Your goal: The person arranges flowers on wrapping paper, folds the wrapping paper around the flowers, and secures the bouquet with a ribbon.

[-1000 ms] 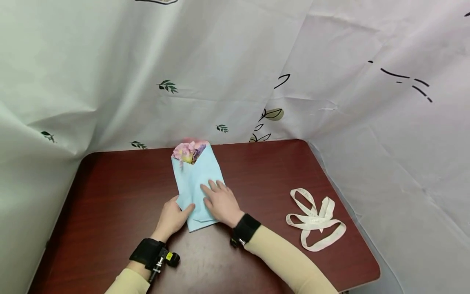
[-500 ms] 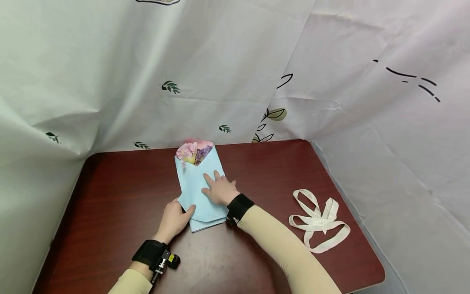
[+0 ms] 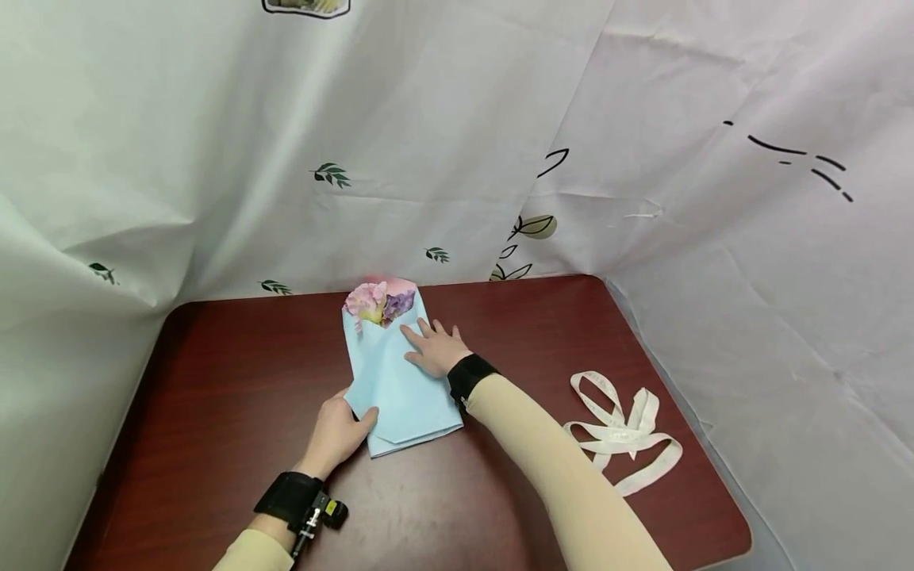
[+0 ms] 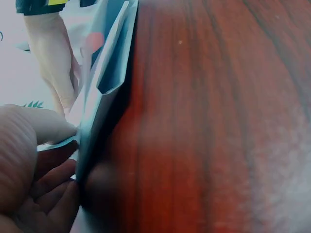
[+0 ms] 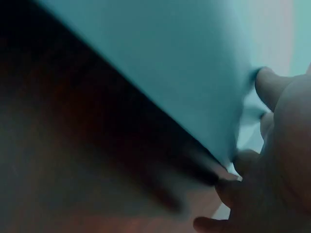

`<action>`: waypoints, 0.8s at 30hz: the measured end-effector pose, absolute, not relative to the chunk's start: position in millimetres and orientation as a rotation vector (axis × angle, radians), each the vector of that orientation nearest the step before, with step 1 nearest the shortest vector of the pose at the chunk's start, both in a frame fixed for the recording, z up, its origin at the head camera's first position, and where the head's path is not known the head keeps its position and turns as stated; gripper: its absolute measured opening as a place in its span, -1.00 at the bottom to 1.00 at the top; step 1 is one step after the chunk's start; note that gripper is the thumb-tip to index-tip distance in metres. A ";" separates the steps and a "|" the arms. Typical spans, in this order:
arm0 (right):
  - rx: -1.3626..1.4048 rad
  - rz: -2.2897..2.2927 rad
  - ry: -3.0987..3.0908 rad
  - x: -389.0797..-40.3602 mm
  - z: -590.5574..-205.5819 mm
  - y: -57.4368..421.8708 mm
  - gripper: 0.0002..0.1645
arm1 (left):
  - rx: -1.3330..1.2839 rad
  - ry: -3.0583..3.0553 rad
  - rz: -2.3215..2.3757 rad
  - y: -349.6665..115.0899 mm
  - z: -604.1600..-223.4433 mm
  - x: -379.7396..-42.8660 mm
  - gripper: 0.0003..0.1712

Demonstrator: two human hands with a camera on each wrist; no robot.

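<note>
Currently your left hand (image 3: 337, 434) pinches the folded light-blue paper wrapper (image 3: 400, 392) around pink and purple flowers (image 3: 378, 303); your right hand (image 3: 438, 350) rests on it, fingers spread apart.

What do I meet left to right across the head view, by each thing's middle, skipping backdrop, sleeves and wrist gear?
Left grip → light-blue wrapper → right grip → white ribbon. Left out: the flowers, which overlap the wrapper's span.
</note>
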State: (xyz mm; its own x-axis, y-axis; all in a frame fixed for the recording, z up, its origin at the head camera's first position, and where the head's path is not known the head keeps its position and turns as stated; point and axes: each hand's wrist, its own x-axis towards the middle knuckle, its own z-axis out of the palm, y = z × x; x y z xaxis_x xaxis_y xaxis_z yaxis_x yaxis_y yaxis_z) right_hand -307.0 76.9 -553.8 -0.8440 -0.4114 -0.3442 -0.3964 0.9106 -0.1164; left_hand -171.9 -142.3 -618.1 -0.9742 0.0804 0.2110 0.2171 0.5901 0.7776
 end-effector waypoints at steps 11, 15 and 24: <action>-0.497 -0.028 2.906 -321.8 -568.4 69.3 -0.15 | -0.095 -2.718 -1.367 -140.5 -622.5 -170.0 -0.28; -0.489 0.023 2.917 -327.2 -573.3 68.4 -0.17 | -0.102 -2.702 -1.385 -141.7 -623.5 -169.3 -0.41; -0.589 0.012 2.860 -328.1 -576.4 71.0 -0.15 | -0.145 -2.639 -1.354 -145.1 -628.4 -172.7 -0.47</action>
